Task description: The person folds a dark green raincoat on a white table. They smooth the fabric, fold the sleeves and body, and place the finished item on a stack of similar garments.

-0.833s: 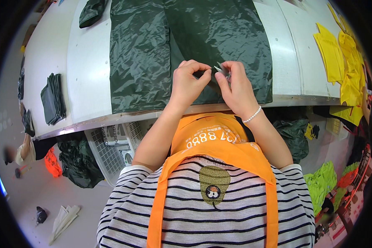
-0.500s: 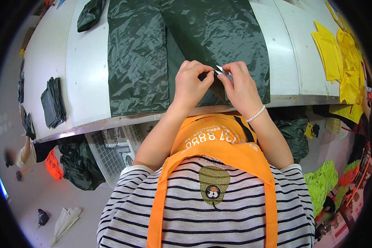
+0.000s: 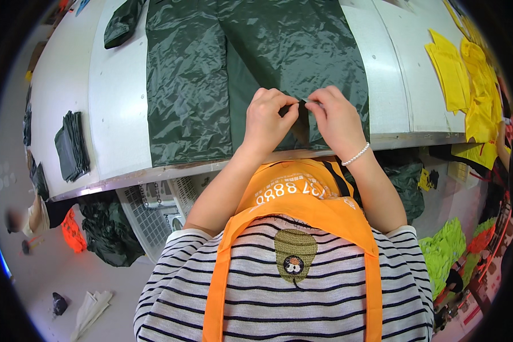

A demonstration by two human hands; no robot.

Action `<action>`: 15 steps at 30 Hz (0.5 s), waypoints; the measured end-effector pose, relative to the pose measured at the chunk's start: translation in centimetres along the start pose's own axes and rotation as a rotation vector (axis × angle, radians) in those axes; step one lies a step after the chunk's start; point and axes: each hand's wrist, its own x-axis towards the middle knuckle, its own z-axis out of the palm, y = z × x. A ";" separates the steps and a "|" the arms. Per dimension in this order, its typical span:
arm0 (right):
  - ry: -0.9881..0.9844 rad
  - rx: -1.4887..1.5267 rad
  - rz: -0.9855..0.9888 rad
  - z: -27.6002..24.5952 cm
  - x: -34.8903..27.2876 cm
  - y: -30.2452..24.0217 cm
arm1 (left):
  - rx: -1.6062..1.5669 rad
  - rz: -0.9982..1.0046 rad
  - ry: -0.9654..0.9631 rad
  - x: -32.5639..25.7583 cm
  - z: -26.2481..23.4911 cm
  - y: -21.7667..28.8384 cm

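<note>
Dark green shiny trousers (image 3: 189,85) lie across the table, their two legs pointing toward me. At the end of the right-hand leg, my left hand (image 3: 269,118) pinches a bit of the dark fabric between thumb and fingertips. My right hand (image 3: 337,118) is closed around small metal thread snips (image 3: 309,101). Only a sliver of the snips shows at the fingertips, close to the pinched fabric. The rest of the tool is hidden in the hand.
A folded dark green stack (image 3: 72,147) lies at the table's left, with a green bundle (image 3: 123,24) farther back. Yellow garments (image 3: 451,71) hang over the right end. Below the table (image 3: 119,108) are a white basket (image 3: 132,212) and a dark green heap (image 3: 105,231).
The snips' blades, spread and plainly visible before, are now mostly hidden by my right fingers. My left hand has shifted slightly right, and the two hands still work at the leg's end.
</note>
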 end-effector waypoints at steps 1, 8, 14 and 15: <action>0.055 0.081 0.010 0.0 0.0 0.0 | -0.057 -0.005 -0.012 0.1 0.0 -0.1; -0.110 0.373 0.254 2.9 -0.2 0.5 | -0.184 -0.075 0.161 -2.9 -3.5 -2.2; 0.264 0.277 0.294 -3.9 4.5 11.9 | 0.487 -0.263 0.020 -14.6 -9.2 -10.7; 0.231 0.241 0.494 -6.8 5.7 15.0 | 0.613 -0.237 -0.069 -15.2 -9.2 -10.5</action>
